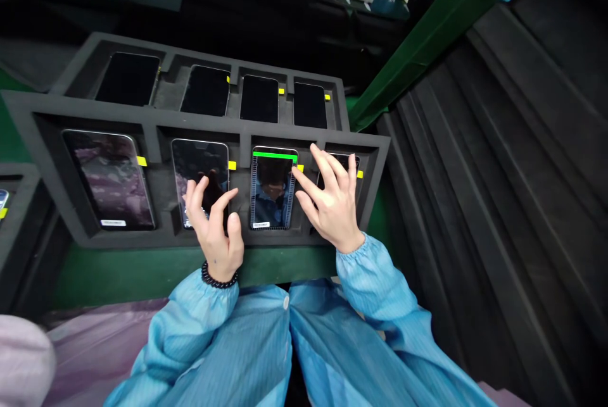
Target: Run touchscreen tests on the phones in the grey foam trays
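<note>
Hovering with left hand loosely spread, empty, over a dark phone, right hand splayed wide beside the green-barred phone; back-row phones beyond, unlit.

The tray is dark grey foam, matt and finely porous. The phones have smooth, glossy glass fronts that reflect strongly. The sleeves are light blue striped cloth, matt. The bracelet has glossy black beads. The tabletop is green, smooth, low-sheen

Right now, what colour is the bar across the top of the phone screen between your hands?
The bar is bright green; the head view shows it.
</note>
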Motion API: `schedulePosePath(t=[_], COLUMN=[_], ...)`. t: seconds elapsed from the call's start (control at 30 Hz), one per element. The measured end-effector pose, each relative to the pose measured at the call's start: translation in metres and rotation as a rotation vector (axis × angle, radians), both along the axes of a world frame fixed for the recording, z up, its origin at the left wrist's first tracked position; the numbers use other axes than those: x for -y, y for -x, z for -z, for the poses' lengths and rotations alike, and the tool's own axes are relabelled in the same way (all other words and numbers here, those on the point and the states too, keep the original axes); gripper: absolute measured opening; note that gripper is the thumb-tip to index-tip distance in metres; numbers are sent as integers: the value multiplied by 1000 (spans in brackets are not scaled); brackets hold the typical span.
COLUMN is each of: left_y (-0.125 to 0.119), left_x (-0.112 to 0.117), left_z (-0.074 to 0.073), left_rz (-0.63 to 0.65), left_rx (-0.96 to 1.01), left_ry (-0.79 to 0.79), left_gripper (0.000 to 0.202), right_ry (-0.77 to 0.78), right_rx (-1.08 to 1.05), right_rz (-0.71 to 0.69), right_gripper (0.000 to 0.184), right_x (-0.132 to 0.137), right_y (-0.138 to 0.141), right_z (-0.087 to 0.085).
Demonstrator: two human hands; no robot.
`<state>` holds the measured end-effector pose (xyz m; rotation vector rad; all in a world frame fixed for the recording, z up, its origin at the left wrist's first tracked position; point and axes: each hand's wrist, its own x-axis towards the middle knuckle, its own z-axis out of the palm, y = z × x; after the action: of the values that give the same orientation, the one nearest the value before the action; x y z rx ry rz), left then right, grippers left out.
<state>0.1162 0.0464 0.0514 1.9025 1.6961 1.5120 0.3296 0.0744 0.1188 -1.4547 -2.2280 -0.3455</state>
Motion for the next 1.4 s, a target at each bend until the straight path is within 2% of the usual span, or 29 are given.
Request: schedulePosePath(t=[0.37,0.47,0.57,0.7,0.8,0.9,1.07,1.2,1.4], left_y=[2,2,2,2,2,1,1,1,1], left_x=[0,0,0,0,0,0,-1,-1,0], left_z=[-2,-2,-2,-3,-3,-3,-2,-2,-3], left_rz=[6,10,12,2,5,-9,-24,-30,-56], left_rx=[-18,-15,-11,-10,-4,-20,-14,-25,-45], left_ry=[10,11,11,12,3,14,35,14,45], left_gripper=[41,41,41,41,41,42,45,43,47], right_ry=[78,82,53,7,4,70,114,73,78], right_rx=[-33,-54,-93,-177,-147,-65,-2,32,42], right_rz=[-139,-158,-169,-116,-117,-140,-127,-146,-276], right_gripper=[24,27,28,29,33,35,38,36,31], right_x=[56,63,57,29,6,-14,-34,-31,9], right_y=[9,12,9,6,15,31,47,46,43], right_z=[25,28,23,9,1,-4,-8,-7,14])
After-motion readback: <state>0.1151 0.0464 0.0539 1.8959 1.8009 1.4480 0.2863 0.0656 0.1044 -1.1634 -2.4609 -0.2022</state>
